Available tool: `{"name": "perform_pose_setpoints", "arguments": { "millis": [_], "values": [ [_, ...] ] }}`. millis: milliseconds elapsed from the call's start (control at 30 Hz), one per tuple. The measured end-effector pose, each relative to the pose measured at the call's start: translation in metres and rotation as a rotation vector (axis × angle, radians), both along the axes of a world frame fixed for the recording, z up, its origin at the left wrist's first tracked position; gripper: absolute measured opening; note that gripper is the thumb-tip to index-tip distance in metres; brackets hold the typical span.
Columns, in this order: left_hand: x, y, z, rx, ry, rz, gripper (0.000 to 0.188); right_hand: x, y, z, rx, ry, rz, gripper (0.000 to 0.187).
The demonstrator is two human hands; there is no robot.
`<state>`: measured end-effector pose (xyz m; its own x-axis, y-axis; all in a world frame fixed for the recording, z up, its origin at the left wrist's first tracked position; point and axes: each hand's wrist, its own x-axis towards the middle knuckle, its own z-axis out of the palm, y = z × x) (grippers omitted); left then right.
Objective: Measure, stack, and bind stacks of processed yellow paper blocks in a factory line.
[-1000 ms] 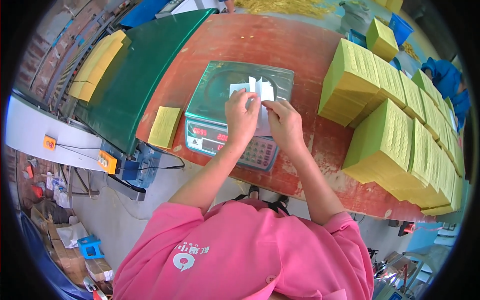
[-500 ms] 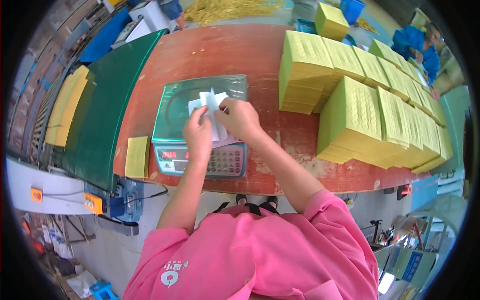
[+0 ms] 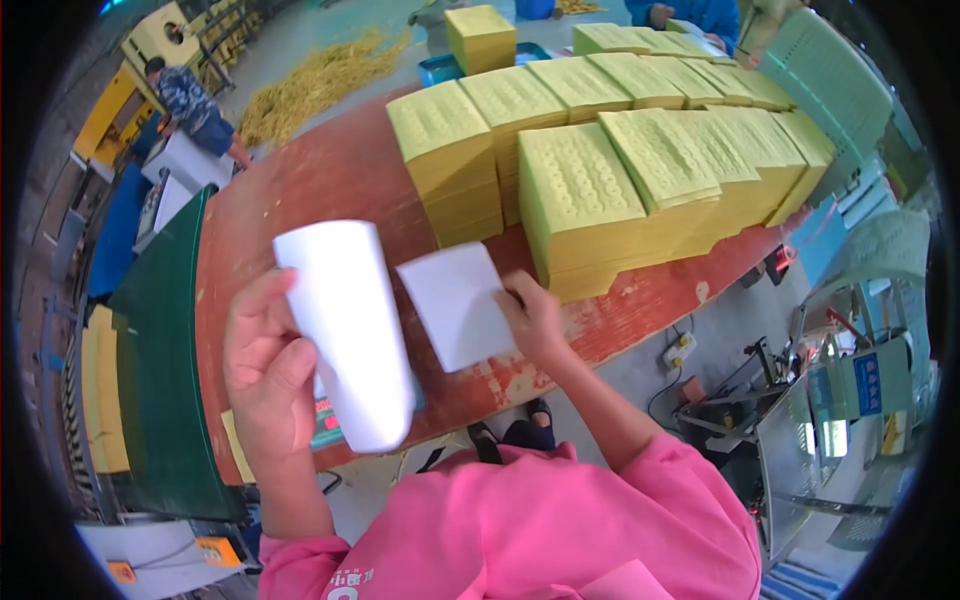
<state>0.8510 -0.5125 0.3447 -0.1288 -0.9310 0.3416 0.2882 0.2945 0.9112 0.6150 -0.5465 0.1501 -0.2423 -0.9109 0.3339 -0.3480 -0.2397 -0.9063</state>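
My left hand (image 3: 268,370) is raised close to the camera, its thumb and fingers closed on the left edge of a curved white paper sheet (image 3: 345,330); whether this is one sheet or a few I cannot tell. Over the table's front part, my right hand (image 3: 533,318) pinches a smaller-looking white paper (image 3: 458,305) by its right edge. The two papers are apart. Behind the left paper, most of the digital scale (image 3: 326,428) is hidden; only bits of its green body and red display show.
Tall stacks of yellow paper (image 3: 580,245) stand in rows on the red table (image 3: 290,200), right of my hands. A green board (image 3: 165,370) borders its left side. One person (image 3: 190,105) stands at the far left, another in blue (image 3: 690,12) behind the stacks.
Both hands have left the scale and moved apart. The white papers they handled together are now separate, one in each hand. The view has swung to the right.
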Motion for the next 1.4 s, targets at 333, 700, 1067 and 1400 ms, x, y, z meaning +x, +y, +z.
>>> {"name": "perform_pose_setpoints", "arguments": {
  "millis": [333, 700, 1067, 1400],
  "values": [
    [-0.171, -0.172, -0.055, 0.192, -0.090, -0.349, 0.025, -0.070, 0.038, -0.072, -0.018, 0.281, -0.144, 0.013],
    [-0.193, -0.181, -0.069, 0.148, -0.672, -0.012, 0.022, -0.082, 0.039, -0.067, 0.006, 0.251, 0.005, 0.013],
    [-0.204, -0.169, -0.056, 0.129, -0.800, 0.004, 0.021, -0.088, 0.036, -0.072, -0.026, 0.217, 0.088, 0.012],
    [-0.206, -0.153, -0.052, -0.083, -1.118, 0.318, 0.020, -0.092, 0.041, -0.072, -0.045, 0.184, 0.121, 0.012]
  ]
}}
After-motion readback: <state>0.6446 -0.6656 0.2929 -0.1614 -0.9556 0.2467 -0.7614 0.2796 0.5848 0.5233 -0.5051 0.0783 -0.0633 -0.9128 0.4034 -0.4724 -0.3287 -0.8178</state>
